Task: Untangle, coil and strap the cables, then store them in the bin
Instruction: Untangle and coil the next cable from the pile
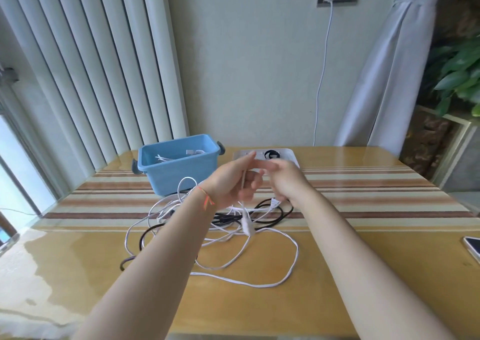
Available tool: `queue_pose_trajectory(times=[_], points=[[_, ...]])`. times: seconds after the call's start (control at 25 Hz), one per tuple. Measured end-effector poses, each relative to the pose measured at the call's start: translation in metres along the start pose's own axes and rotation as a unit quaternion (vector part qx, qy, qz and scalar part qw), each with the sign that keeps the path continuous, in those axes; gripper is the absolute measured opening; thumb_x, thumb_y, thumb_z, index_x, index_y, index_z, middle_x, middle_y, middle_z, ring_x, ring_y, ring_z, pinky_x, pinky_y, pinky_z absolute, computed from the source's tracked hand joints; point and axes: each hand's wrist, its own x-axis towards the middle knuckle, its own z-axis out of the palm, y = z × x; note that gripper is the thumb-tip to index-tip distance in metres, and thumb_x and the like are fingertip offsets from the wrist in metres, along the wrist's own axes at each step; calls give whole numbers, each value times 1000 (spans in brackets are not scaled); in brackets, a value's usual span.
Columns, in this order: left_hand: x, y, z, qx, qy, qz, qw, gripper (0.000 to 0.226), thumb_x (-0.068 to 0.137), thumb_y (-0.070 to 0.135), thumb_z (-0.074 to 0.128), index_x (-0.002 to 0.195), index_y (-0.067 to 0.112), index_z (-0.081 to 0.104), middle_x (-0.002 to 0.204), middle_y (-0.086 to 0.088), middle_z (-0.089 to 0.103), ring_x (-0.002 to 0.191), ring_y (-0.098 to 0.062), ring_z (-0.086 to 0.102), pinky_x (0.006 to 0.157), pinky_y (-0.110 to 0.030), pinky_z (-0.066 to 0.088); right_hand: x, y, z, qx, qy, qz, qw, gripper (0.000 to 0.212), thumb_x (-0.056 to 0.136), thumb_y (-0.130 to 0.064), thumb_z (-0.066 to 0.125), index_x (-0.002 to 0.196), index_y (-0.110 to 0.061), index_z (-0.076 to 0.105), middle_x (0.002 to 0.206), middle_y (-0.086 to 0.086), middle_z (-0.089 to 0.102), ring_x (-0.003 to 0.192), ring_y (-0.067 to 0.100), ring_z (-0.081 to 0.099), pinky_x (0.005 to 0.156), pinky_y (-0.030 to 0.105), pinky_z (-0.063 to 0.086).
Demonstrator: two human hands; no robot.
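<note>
Light, limp white cable (244,199) pinched in left hand (233,181); right hand (283,181) blurred, grip unclear; best held near plug.

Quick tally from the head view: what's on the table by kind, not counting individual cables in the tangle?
Blue bin: 1
White tray: 1
Phone, at the right edge: 1
Tangled pile of white cables and black cables: 1; strands too knotted to count
Total: 4

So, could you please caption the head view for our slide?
Both hands lift a white cable from the tangle, blue bin behind.
</note>
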Motion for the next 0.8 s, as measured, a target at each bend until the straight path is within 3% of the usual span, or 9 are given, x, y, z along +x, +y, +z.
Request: queue_pose_trajectory(times=[0.08,0.16,0.24,0.32,0.44,0.6,0.68,0.72,0.8], points=[[7,-6,5,-140,40,67,987,45,106,41,33,124,13,63,81,-9,64,65,-19,62,59,-26,52,-6,4,9,-13,-72,14,997,26,100,-21,45,93,-7,65,53,4,43,38,14,32,41,22,28],[12,-6,-6,-195,127,148,961,36,106,34,34,133,24,54,117,-7,65,106,-22,63,93,-37,50,-12,12,14,35,-137,35,989,15,98,-11,51,88,-7,62,52,1,47,43,16,45,50,29,45],[11,-4,-25,-105,220,179,953,34,106,34,37,137,34,50,137,1,56,126,-17,50,108,-42,38,-18,18,12,49,-189,64,979,7,94,-2,56,89,-7,60,59,5,60,57,19,61,66,31,56],[10,-7,-37,25,281,182,942,33,106,33,40,136,35,52,137,6,56,127,-10,49,111,-42,35,-18,19,6,-37,-201,82,975,6,89,-3,60,91,-8,61,67,9,68,68,19,66,74,30,57],[9,-15,-30,170,294,235,911,34,108,23,37,139,24,51,137,0,57,130,-11,49,114,-29,33,-12,6,0,-206,-169,90,960,9,84,-10,58,92,-10,63,66,5,70,59,15,62,65,26,51],[21,-22,-29,355,273,247,859,39,107,24,35,143,20,48,138,0,57,134,-11,45,113,-27,32,7,7,8,-244,2,48,969,19,85,-12,54,74,-7,69,69,9,72,67,27,66,71,33,56],[22,-25,-30,432,263,251,825,40,106,28,34,142,21,50,128,-4,63,129,-18,50,111,-38,36,9,12,15,-134,118,42,983,28,96,-20,54,73,-9,66,67,4,66,74,29,64,71,32,51],[21,-24,-28,444,264,249,819,39,107,27,34,141,21,51,121,-6,66,121,-20,54,107,-39,39,10,13,20,11,130,68,989,31,100,-24,51,75,-9,63,67,4,64,75,28,65,76,34,51],[22,-21,-25,456,284,245,807,37,107,27,34,136,21,55,107,-9,70,108,-22,58,104,-40,39,9,11,27,379,54,158,910,32,104,-24,46,77,-8,54,63,4,58,62,24,62,72,39,55]])
